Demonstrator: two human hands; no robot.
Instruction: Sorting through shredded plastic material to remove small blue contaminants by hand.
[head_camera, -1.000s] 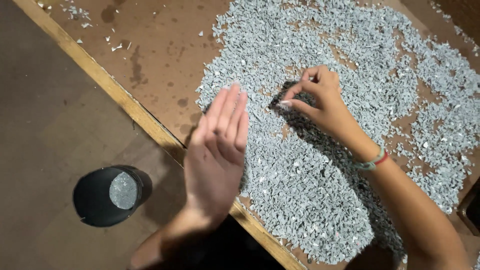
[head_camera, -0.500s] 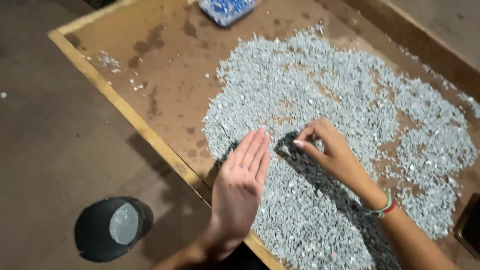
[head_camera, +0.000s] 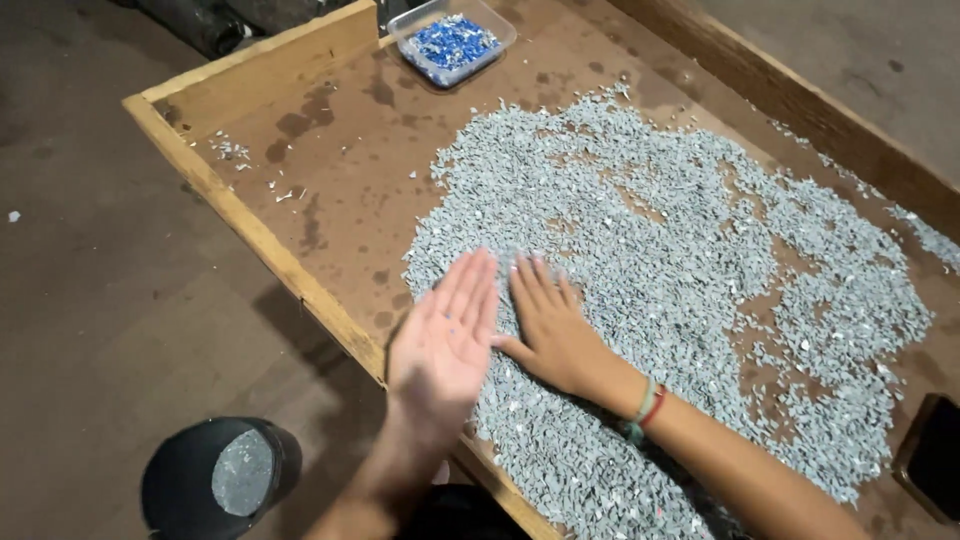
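The right hand (head_camera: 552, 330) lies flat, fingers spread, on the grey chips (head_camera: 680, 260) (palm down). The left hand (head_camera: 445, 335) stands open beside it at the pile's near edge, holding nothing.

Small grey plastic flakes (head_camera: 680, 250) lie spread in a broad, loose heap across the brown board

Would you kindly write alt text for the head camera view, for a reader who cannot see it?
Two bare hands work a wide spread of grey flakes in a wooden tray: the right hand lies flat on them, the left hand is raised, palm open. A black bucket stands below.
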